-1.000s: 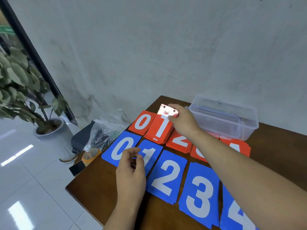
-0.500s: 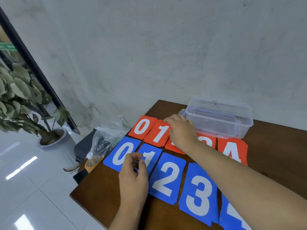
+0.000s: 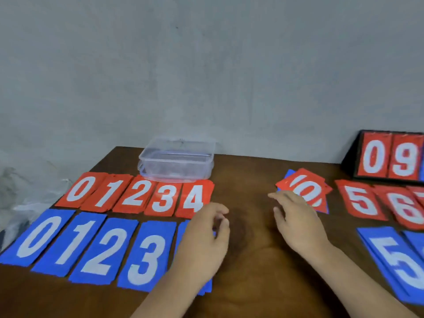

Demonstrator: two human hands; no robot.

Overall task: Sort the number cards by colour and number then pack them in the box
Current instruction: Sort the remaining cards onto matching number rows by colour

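Red cards 0 to 4 [image 3: 135, 195] lie in a row on the brown table [image 3: 247, 271], with blue cards 0 to 3 [image 3: 91, 246] in a row in front of them. My left hand [image 3: 204, 239] hovers over a blue card at that row's right end, fingers loosely curled, holding nothing. My right hand [image 3: 296, 221] reaches with relaxed fingers toward a loose pile topped by a red 0 card [image 3: 305, 189]. Red 5 and 6 cards [image 3: 385, 203] and a blue 5 card [image 3: 397, 260] lie at the right. The clear plastic box [image 3: 176, 160] stands behind the red row.
A black flip scoreboard [image 3: 390, 156] showing a red 0 and 9 stands at the back right against the grey wall. A crumpled plastic bag [image 3: 25, 203] lies beyond the table's left edge.
The view has swung right, bringing the right-hand cards and scoreboard into sight. My right hand left the red 1 card and moved toward the loose pile. My left hand shifted right from the blue 1.
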